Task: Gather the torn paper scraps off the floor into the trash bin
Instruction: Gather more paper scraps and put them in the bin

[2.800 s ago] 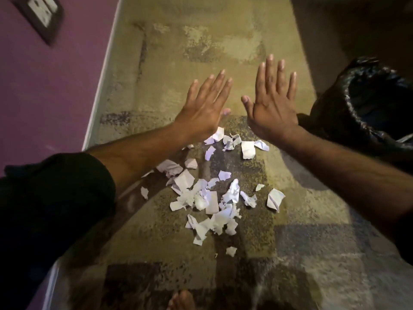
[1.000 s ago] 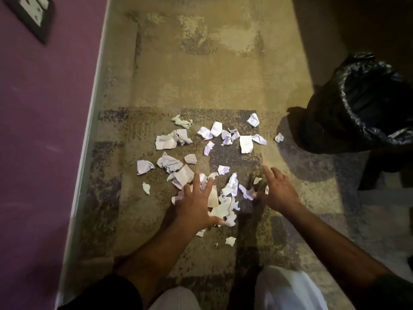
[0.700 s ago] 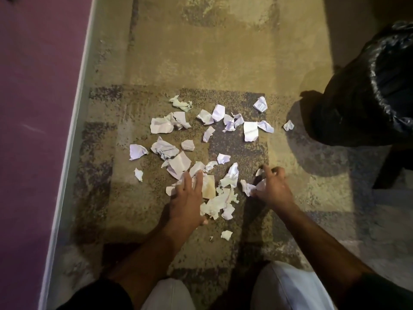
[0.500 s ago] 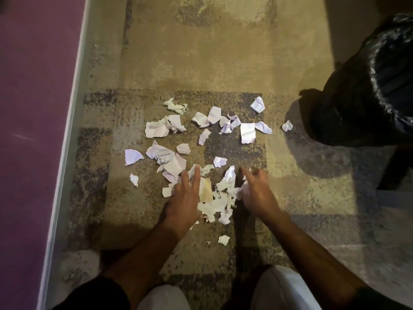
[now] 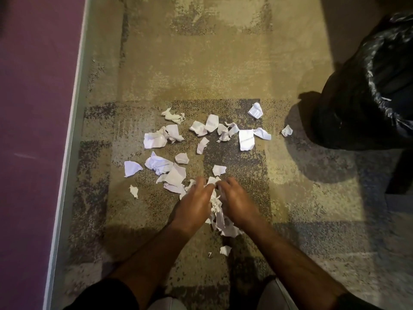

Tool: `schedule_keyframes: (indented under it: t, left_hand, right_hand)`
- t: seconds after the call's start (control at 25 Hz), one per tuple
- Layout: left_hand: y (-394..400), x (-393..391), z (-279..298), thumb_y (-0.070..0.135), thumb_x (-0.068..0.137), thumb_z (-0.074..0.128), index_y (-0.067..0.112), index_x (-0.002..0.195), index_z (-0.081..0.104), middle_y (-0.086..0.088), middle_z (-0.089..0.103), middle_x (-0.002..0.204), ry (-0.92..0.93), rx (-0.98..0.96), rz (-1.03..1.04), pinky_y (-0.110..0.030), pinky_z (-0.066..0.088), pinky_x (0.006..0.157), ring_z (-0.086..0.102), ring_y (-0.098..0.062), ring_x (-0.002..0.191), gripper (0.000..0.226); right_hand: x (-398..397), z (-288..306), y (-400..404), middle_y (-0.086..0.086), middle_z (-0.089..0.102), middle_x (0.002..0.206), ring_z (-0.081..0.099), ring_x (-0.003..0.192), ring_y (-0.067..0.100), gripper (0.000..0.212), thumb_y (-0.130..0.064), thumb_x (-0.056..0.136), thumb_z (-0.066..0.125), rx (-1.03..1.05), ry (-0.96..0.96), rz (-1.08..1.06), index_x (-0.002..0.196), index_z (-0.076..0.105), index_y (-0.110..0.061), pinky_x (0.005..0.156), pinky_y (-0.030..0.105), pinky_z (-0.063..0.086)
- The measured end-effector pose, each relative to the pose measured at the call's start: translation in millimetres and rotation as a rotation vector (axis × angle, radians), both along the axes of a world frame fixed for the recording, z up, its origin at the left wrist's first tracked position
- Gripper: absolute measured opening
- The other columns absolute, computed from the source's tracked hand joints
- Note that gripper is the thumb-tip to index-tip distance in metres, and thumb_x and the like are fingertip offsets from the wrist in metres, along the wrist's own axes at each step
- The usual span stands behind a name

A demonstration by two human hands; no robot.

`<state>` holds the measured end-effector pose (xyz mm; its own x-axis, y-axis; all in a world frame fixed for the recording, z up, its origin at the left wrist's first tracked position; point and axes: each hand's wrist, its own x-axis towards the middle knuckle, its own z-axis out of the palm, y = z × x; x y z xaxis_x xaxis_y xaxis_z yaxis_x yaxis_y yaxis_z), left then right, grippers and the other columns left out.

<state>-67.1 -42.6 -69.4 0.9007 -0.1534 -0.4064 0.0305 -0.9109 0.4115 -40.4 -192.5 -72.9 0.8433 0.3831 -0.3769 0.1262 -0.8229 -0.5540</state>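
**Head view: hands cupping a heap of scraps**

The left hand (image 5: 196, 204) and right hand (image 5: 237, 203) (fingers curled, fingertips nearly meeting) pinch a heap of scraps (image 5: 218, 211) on the carpet (image 5: 201, 63), its length running toward the person. Loose paper scraps (image 5: 245, 139) lie beyond; the trash bin (image 5: 366, 90) stands far right.
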Motion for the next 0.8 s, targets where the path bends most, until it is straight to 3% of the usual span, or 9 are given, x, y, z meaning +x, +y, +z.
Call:
schedule_keyframes:
  t: [0.16, 0.32, 0.56, 0.68, 0.8]
  left_hand:
    - [-4, 5, 2, 0.002, 0.086, 0.062, 0.014, 0.118, 0.058, -0.006, 0.047, 0.121, -0.015, -0.032, 0.027, -0.041, 0.053, 0.064, 0.061, -0.026, 0.090, 0.035]
    - [-8, 9, 9, 0.004, 0.089, 0.059, 0.015, 0.116, 0.060, -0.002, 0.047, 0.118, -0.021, -0.043, 0.069, -0.029, 0.043, 0.063, 0.058, -0.020, 0.090, 0.029]
    - [-17, 24, 24, 0.000, 0.082, 0.061, 0.018, 0.116, 0.060, 0.001, 0.047, 0.114, -0.113, -0.093, 0.058, -0.036, 0.053, 0.059, 0.059, -0.021, 0.081, 0.038]
    - [-31, 43, 40, 0.000, 0.082, 0.062, 0.018, 0.118, 0.060, 0.000, 0.047, 0.117, -0.175, -0.105, 0.032, -0.043, 0.056, 0.063, 0.060, -0.023, 0.085, 0.040]
    - [-52, 66, 64, 0.001, 0.084, 0.064, 0.018, 0.122, 0.060, 0.000, 0.047, 0.123, -0.245, -0.115, 0.017, -0.038, 0.056, 0.064, 0.060, -0.022, 0.088, 0.042]
  right_hand:
    - [2, -4, 0, 0.006, 0.066, 0.100, 0.063, 0.084, 0.021, 0.035, 0.010, 0.081, 0.063, 0.039, -0.042, -0.145, 0.108, 0.072, -0.010, 0.070, 0.034, 0.054]
    - [3, -6, 1, 0.000, 0.067, 0.090, 0.060, 0.076, 0.012, 0.030, 0.008, 0.081, 0.063, 0.062, 0.007, -0.239, 0.097, 0.076, -0.014, 0.059, 0.008, 0.037]
    - [18, 14, -14, 0.001, 0.067, 0.090, 0.054, 0.073, 0.008, 0.029, 0.005, 0.081, 0.066, 0.098, -0.059, -0.255, 0.100, 0.077, -0.014, 0.060, 0.003, 0.031]
    - [34, 32, -31, -0.003, 0.063, 0.085, 0.053, 0.072, 0.008, 0.028, 0.000, 0.082, 0.070, 0.101, -0.122, -0.241, 0.102, 0.077, -0.019, 0.061, 0.011, 0.037]
    - [54, 57, -54, -0.006, 0.065, 0.089, 0.050, 0.069, -0.005, 0.026, -0.005, 0.084, 0.075, 0.128, -0.184, -0.285, 0.105, 0.076, -0.019, 0.062, 0.002, 0.035]
